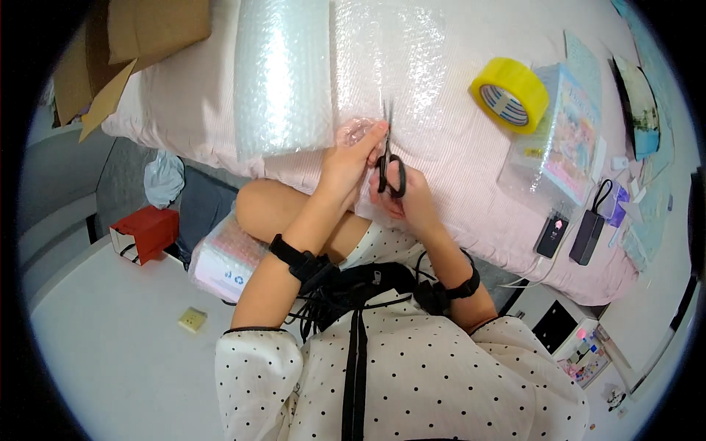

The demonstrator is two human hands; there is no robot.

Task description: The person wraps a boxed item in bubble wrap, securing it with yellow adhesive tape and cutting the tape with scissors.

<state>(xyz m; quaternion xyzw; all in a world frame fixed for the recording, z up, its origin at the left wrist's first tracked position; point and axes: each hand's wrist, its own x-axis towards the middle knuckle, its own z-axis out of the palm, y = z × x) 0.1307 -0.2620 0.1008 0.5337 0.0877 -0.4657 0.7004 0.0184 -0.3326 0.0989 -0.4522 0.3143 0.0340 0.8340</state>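
Observation:
Black-handled scissors point(397, 175) are in my right hand point(413, 202), their blades pointing away from me along a clear bubble wrap sheet point(401, 73). The fingers of that hand are curled about the handles. Just left of the blades, my left hand point(349, 163) is closed on a bunched near edge of the sheet, its thumb close to the metal. The sheet lies flat on the pink striped bedding beside a thick bubble wrap roll point(283, 81). Whether the blades are cutting into the film I cannot tell.
A yellow tape roll point(521, 92) lies on the right next to a clear plastic package point(562, 140). Two small black devices point(587, 237) and a white cable are near the bed's edge. An open cardboard box point(158, 33) stands far left; a red bag point(153, 231) is below the bed.

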